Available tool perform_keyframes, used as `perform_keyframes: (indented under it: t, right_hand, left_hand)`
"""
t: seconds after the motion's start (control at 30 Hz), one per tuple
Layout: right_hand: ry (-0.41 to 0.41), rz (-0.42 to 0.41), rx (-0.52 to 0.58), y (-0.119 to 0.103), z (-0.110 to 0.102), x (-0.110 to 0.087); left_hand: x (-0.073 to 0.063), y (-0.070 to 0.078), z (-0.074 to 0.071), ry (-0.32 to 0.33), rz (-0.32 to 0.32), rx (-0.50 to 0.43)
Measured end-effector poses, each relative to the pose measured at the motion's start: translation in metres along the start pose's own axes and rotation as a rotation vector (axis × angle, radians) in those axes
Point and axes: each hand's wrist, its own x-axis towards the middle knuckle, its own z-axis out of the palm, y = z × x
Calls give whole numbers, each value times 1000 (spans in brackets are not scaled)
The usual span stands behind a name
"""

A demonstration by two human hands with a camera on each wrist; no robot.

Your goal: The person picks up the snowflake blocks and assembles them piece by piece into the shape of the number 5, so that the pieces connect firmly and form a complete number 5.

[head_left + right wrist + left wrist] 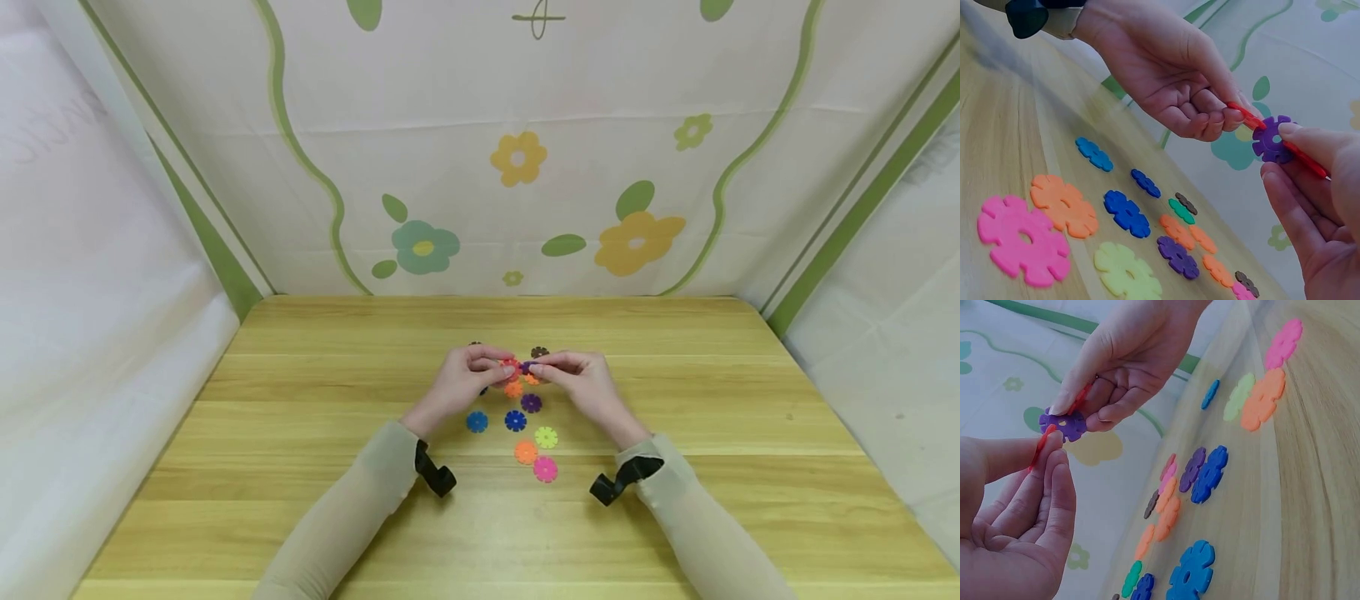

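Wrist views only: second red disc (1309,162)

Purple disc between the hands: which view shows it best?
Right wrist view: the purple disc appears nearly full-face, notches and centre hole clear. Left wrist shows it more tilted, partly overlapped; head shows it tiny, partly covered.

Right wrist view: purple disc (1265,145) in fingers (1338,153) partly hidden; lime disc (1116,265) cropped.

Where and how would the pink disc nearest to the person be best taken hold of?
Take the pink disc by its notched rim, probably at the near right edge, coming from the right. It lies flat, so the rim offers the hold, and an orange disc sits close at its far left edge.
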Motion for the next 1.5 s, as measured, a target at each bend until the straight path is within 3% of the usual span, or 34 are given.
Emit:
perform_keyframes:
  t: [0.43, 0.67, 0.8, 1.03, 1.23, 1.4, 1.5]
  right_hand:
    - [57, -39, 34, 3, 6, -3]
    - [54, -71, 34, 7, 7, -3]
    - [33, -51, 33, 8, 6, -2]
    - [8, -23, -30, 5, 0, 0]
    - [32, -18, -34, -16, -5, -5]
    - [41, -26, -11, -31, -8, -11]
    - [48, -33, -13, -33, -10, -12]
  left_hand:
    - [5, 1, 4, -6, -58, -39]
    - [3, 2, 10, -9, -49, -38]
    - [2, 1, 9, -29, -41, -40]
    - [-1, 3, -1, -124, -43, -25]
    - [-10, -1, -18, -128, -45, 132]
    - [-16, -10, -33, -167, -27, 259]
    - [-20, -14, -38, -202, -52, 311]
